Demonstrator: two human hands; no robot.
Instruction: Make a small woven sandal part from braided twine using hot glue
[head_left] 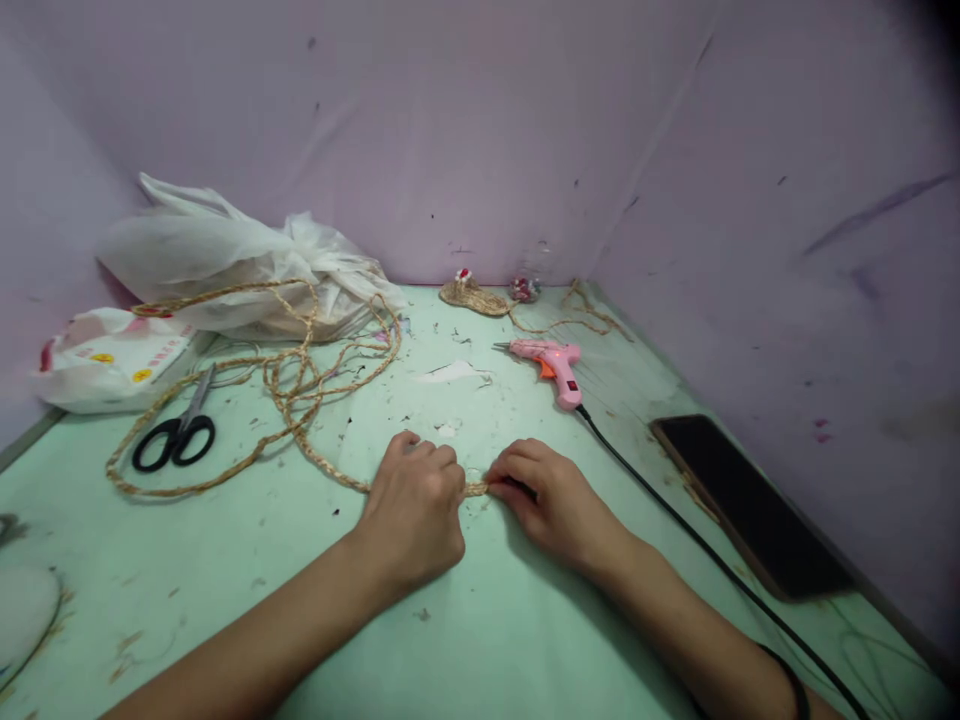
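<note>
In the head view, both hands work near the middle of the table [450,655], between its left and right edges. The right hand [551,500] pinches the rope [330,470] between thumb and forefinger; a short stretch shows between the hands. The left hand [416,495] curls over the rope, which passes beneath its fingers and loops toward the table's left edge, around the scissors [176,430]; its fingertips are hidden, so I cannot tell whether they pinch. The glue gun [551,362] lies beyond the right hand, the phone [750,505] along the right edge.
</note>
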